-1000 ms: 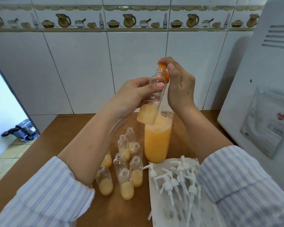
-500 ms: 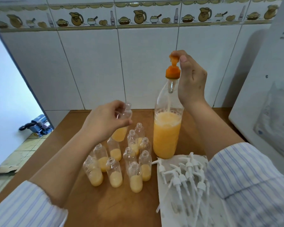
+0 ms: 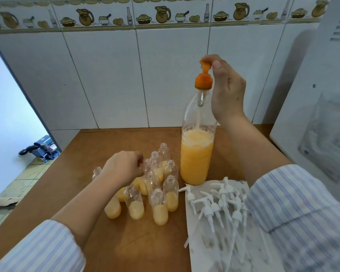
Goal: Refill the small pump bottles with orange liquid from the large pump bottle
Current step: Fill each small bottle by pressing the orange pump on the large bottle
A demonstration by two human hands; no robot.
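Pinching the pump, reaching for the next bottle

Standing upright at the centre of the frame on a brown wooden table [image 3: 114, 250], the large pump bottle [image 3: 196, 154] is a little more than half full of orange liquid, foam at the surface. A person's right hand [image 3: 227, 93], upper centre right, pinches the orange pump head [image 3: 204, 70] between thumb and fingertips, the rest of the hand hanging beside the bottle's clear neck. Lower and to the left, the left hand [image 3: 122, 167] rests among a cluster of small bottles [image 3: 160, 207], its fingers curled round the neck of one of them; how firm that grip is cannot be told, since the hand hides most of the bottle. The small bottles stand uncapped just left of the large one, close together and several touching, each holding orange liquid in its lower part. One more small bottle shows only its mouth at the far left of the cluster, behind the wrist. At lower right, a heap of white pump tops [image 3: 218, 205] lies on a sheet of white paper [image 3: 204, 252], its upper edge touching the base of the large bottle. Both forearms wear blue-striped sleeves [image 3: 294, 209]. White wall tiles [image 3: 110, 79] with a border of jugs fill the upper frame, and a white appliance [image 3: 322, 95] stands at the right edge
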